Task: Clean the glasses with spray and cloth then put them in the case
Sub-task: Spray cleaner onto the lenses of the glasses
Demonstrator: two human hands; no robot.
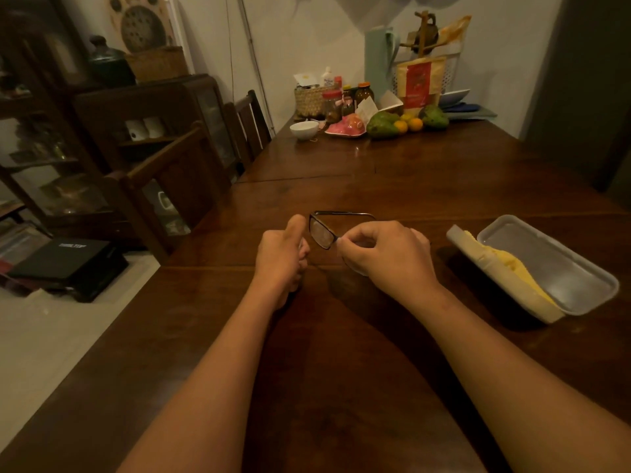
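- our right hand (386, 254) pinches the dark-framed glasses (322, 233) between thumb and forefinger, at the near edge of the frame beside one lens; the other fingers curl under the palm.
- the glasses are held up off the table, just beyond both hands, turned so one lens faces our left hand; one temple arm runs across the top towards the right.
- our left hand (280, 257) is curled into a fist just left of the lens, thumb standing upright on top. a pale sliver shows between thumb and fingers, but we cannot tell what it is or whether the hand grips anything.
- the two hands are near each other, with the lens between them.
- the wooden table (341, 353) lies under both forearms.
- to our right, well apart from the hands, the glasses case (611, 291) lies open on the table, with a yellow cloth (512, 264) inside its near half.
- at the table's far end we see a white bowl (304, 130), green fruit and oranges (392, 125), jars and a woven basket (310, 100).
- a wooden chair (177, 179) stands along the left side.
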